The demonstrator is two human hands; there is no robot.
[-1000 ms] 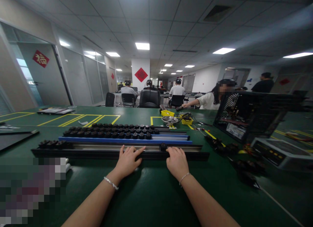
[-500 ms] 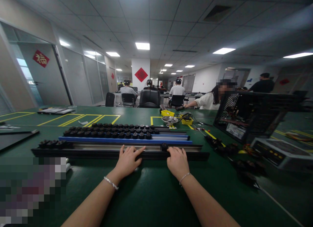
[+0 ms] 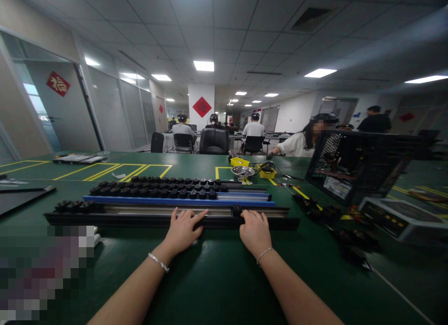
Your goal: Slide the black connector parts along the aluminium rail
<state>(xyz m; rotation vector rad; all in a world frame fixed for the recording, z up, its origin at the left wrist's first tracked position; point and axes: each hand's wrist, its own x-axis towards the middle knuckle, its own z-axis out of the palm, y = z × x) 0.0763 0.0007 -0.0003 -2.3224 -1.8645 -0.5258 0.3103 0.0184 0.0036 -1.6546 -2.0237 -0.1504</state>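
Note:
A long black track rail (image 3: 147, 217) with a silvery channel lies crosswise in front of me. My left hand (image 3: 182, 229) rests on its middle with fingers stretched and spread, holding nothing. Farther right, my right hand (image 3: 255, 228) has its fingers bent and close together, the fingertips against a small black block-shaped module (image 3: 236, 210) seated in the channel. Part of that grip is hidden from me. Several similar black modules (image 3: 75, 206) sit at the rail's left end. Just behind lies a blue-edged rail (image 3: 182, 202), with rows of black modules (image 3: 154, 190) beside it.
A black open computer case (image 3: 364, 166) and a power supply box (image 3: 402, 217) stand on the right, near loose black parts (image 3: 357, 241). Toward the back are a metal dish (image 3: 242, 171) and yellow bins (image 3: 240, 162). A co-worker (image 3: 297, 143) sits behind the case.
My right hand and the black module have shifted very slightly to the right. My left hand stays in place. The co-worker's hand at the back has moved a little right.

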